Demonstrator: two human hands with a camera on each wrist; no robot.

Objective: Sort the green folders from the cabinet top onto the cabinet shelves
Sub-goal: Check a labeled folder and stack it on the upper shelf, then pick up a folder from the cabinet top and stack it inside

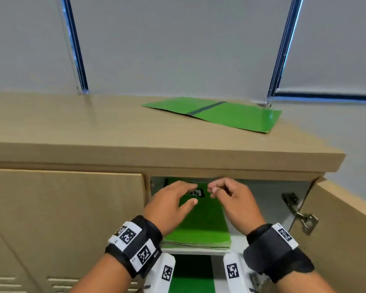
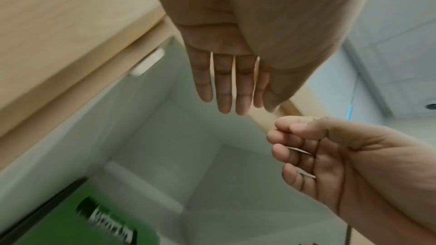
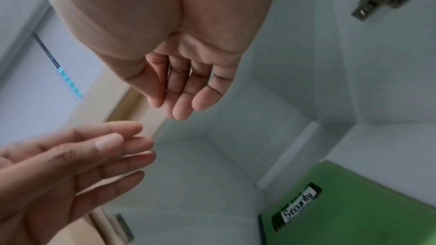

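We read one label only: a black-bordered white sticker (image 3: 297,210) on the top green folder (image 1: 201,225) of the shelf stack. In the right wrist view it reads approx. "Scority" or "Security"; letters too blurred to settle. In the head view we catch just "…urity", rest hidden by the left hand (image 1: 170,205). Wristband markers (image 1: 127,236) are square codes, no readable txt.

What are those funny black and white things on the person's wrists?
Both hands are bare. The left hand has a black wrist strap with white square tags printed with blocky black patterns. The right hand has a similar black strap with one such tag showing. White camera blocks with the same patterns hang under the wrists.
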